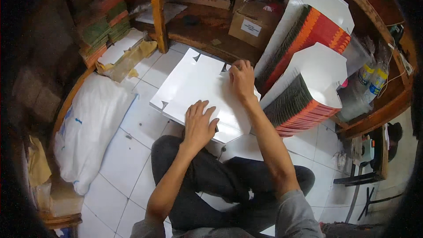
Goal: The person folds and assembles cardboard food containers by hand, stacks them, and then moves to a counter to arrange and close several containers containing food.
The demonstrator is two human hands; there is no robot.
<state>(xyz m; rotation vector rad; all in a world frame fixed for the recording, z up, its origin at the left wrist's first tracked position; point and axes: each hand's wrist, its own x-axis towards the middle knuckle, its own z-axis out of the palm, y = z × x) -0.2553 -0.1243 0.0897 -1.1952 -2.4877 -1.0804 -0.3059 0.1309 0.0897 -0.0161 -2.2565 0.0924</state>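
Note:
A white cardboard box blank (194, 79) with notched corners lies flat before my crossed legs, apparently on top of other sheets. My left hand (200, 123) rests on its near part, fingers spread and thumb apart. At the far right edge, beside a notch, my right hand (241, 78) has its fingers bent and closed on the cardboard; the fingertips are partly hidden. Close by on the right stand two stacks of nested cardboard pieces, a larger red and orange stack (319, 33) and a nearer one (293, 112), both white inside.
A large white sack (94, 123) lies on the tiled floor to the left, below bundled green and orange cardboard (103, 24). A wooden shelf post (157, 13) and a brown carton (250, 26) stand at the back. Yellow-capped bottles (374, 81) sit on the right shelf.

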